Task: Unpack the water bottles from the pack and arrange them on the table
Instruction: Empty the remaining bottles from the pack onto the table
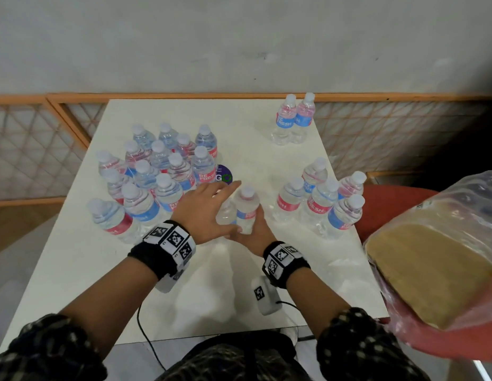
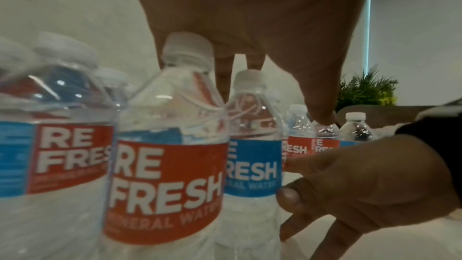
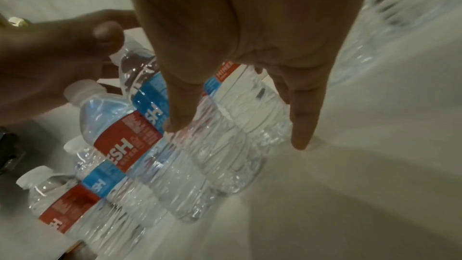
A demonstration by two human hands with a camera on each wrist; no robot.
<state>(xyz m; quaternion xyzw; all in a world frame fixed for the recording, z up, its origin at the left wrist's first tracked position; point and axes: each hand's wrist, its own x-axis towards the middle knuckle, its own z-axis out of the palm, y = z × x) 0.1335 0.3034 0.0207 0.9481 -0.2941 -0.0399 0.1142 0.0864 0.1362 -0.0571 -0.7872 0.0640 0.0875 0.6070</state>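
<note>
Two clear water bottles with white caps stand together mid-table. My right hand [image 1: 253, 235] grips the right one [image 1: 247, 207] low on its body, thumb on one side and fingers on the other. In the left wrist view the thumb of that right hand [image 2: 375, 185] lies on the gripped bottle's [image 2: 252, 165] blue label. My left hand [image 1: 209, 213] hovers with fingers spread over the other bottle [image 1: 225, 213], which shows a red label [image 2: 170, 165] close to the camera. The opened pack [image 1: 431, 257], plastic wrap over a cardboard tray, sits at the right.
Several bottles stand clustered on the white table's [image 1: 212, 284] left [image 1: 157, 174], several more on the right [image 1: 321, 199], and a pair at the back right [image 1: 294, 119]. A purple sticker [image 1: 224, 176] lies mid-table. A red chair [image 1: 398, 204] holds the pack beside the table edge.
</note>
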